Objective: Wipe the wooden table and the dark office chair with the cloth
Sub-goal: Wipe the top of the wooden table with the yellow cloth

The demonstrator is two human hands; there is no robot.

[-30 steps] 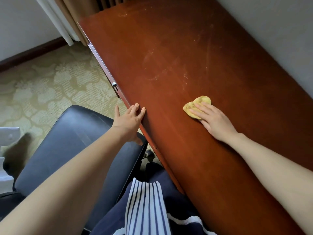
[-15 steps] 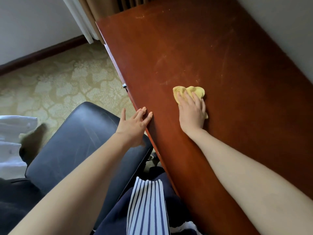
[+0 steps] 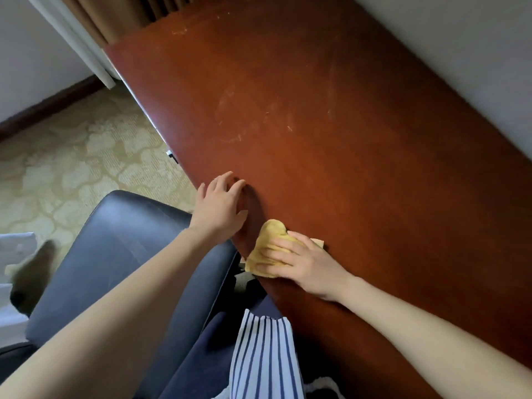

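Note:
The reddish wooden table (image 3: 331, 145) runs from the near right to the far left, its top marked with faint scratches and smears. A crumpled yellow cloth (image 3: 266, 246) lies at the table's near edge, partly over the rim. My right hand (image 3: 305, 266) presses flat on the cloth with fingers spread. My left hand (image 3: 220, 208) rests on the table's edge just beyond the cloth, fingers slightly bent, holding nothing. The dark office chair (image 3: 121, 254) stands left of the table, beneath my left forearm.
A grey wall (image 3: 460, 53) borders the table's far side. Tan curtains (image 3: 115, 15) hang past its far end. Patterned yellow carpet (image 3: 86, 162) covers the floor on the left. White fabric (image 3: 14, 254) lies at the left edge. My striped clothing (image 3: 264, 355) is at the bottom.
My right hand has slid the cloth back across the table toward me, from the middle of the top to its near edge. My left hand stayed on the table's edge.

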